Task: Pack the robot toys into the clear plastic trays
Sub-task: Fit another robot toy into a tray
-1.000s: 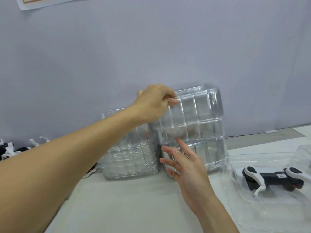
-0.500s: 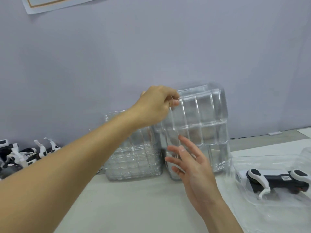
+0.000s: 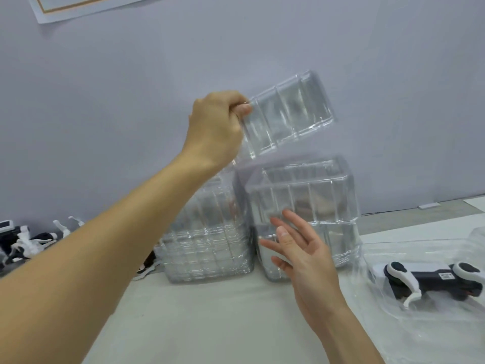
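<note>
Left hand (image 3: 214,127): gripped the clear tray (image 3: 286,114) by one end, now lifted tilted above the tall tray stack (image 3: 304,211), off which it had come.
Right hand (image 3: 301,250): fingers spread, apparently steadying that stack as before.
Robot toy (image 3: 435,281): lay in an open tray (image 3: 420,311), right.

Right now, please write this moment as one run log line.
left hand: grips lifted clear tray | right hand: open by tray stack | robot toy: in open tray, right
</note>
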Tool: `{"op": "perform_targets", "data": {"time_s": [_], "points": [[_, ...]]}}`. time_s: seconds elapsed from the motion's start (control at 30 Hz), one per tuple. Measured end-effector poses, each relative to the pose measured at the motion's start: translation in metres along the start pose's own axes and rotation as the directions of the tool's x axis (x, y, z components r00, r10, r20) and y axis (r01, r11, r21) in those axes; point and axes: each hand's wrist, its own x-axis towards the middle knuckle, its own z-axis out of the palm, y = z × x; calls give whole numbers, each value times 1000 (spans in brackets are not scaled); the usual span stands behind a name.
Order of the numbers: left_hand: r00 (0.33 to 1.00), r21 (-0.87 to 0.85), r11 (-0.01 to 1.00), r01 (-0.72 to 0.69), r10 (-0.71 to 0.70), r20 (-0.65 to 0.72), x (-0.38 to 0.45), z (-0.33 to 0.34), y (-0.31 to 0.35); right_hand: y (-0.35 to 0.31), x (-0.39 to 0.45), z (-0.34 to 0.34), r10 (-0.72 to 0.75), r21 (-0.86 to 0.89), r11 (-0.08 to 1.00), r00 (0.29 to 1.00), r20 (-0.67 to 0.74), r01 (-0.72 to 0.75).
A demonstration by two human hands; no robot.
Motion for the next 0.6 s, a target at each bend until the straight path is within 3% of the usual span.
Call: {"op": "perform_targets", "data": {"time_s": [0.23,0.43,0.6], "points": [[959,-194,976,99,-146,-243,-59,-33,-7,1,-1,0,10,-30,1000,1000,17,-10],[811,-341,926,160,-321,-489,-131,-68,-8,-2,-9,11,-21,-154,988,998,55,29],[687,-416,878,238,-455,-566,-175,-94,-10,-22,-26,46,-192,-268,934,964,186,238]]}}
